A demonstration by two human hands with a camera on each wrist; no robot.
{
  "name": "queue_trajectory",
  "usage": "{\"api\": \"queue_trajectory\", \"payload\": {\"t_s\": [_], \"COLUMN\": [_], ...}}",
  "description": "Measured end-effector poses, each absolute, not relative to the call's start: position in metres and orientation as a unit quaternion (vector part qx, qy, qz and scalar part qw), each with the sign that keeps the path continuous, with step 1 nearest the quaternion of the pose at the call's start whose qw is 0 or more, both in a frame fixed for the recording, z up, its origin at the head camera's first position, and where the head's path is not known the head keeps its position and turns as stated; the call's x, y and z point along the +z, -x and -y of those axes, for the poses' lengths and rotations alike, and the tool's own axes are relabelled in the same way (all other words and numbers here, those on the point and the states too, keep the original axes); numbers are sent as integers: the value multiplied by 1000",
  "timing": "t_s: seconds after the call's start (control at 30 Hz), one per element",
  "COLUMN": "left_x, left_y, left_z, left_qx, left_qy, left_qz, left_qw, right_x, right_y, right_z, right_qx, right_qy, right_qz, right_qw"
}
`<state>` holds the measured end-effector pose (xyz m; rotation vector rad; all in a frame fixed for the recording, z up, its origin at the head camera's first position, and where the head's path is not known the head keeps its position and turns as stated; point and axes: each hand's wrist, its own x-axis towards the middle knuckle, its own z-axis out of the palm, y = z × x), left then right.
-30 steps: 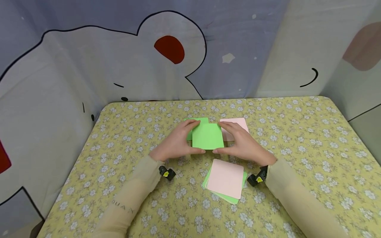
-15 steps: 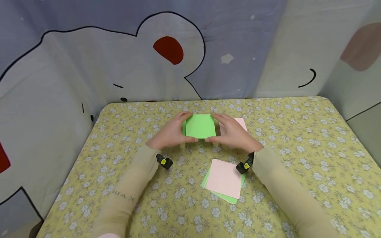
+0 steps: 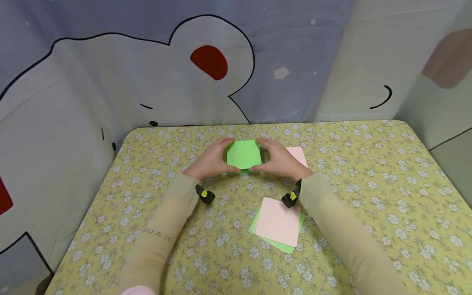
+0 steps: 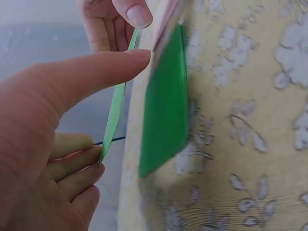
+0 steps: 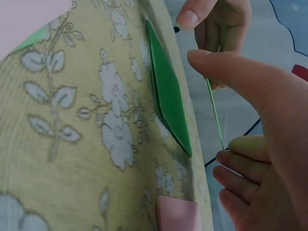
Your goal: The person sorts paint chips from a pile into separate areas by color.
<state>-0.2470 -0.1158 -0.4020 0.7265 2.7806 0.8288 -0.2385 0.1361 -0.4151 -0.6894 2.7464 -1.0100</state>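
My left hand (image 3: 212,159) and right hand (image 3: 279,159) hold one square green card (image 3: 243,154) between them, thumbs on its near edge and fingers on its far edge. In the left wrist view the held card (image 4: 114,108) appears nearly edge-on. It hangs above a small stack of green cards (image 5: 168,91) that lies on the table, a visible gap between them. From the head view the held card covers most of that stack. Close to the right hand lies a pink card (image 3: 298,155), partly hidden by that hand.
Nearer the body, a loose pile on the flowered tablecloth (image 3: 350,159) has a pink card (image 3: 278,221) on top, with green edges (image 3: 282,246) sticking out below. A printed curtain (image 3: 295,53) stands behind the table and along its left side.
Both hands have carried the green card back and to the left, from between the green stack and the pink card to over the green stack. The near pile stays put.
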Motion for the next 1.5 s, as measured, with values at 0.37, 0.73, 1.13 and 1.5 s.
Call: {"api": "queue_trajectory", "payload": {"t_s": [0.37,0.73,1.13,1.5], "left_x": [-423,-426,-427,-422], "left_y": [252,253,254,251], "left_z": [118,119,123,121], "left_qx": [270,285,300,300], "left_qy": [-234,-231,-248,-254], "left_qz": [-928,-923,-914,-911], "left_qw": [107,119,120,125], "right_x": [-430,-430,-429,-428], "right_y": [243,245,245,244], "right_z": [-132,-129,-128,-128], "right_qx": [-315,-277,-269,-260], "right_qy": [237,229,235,236], "right_qz": [-915,-929,-930,-933], "right_qw": [84,90,90,80]}}
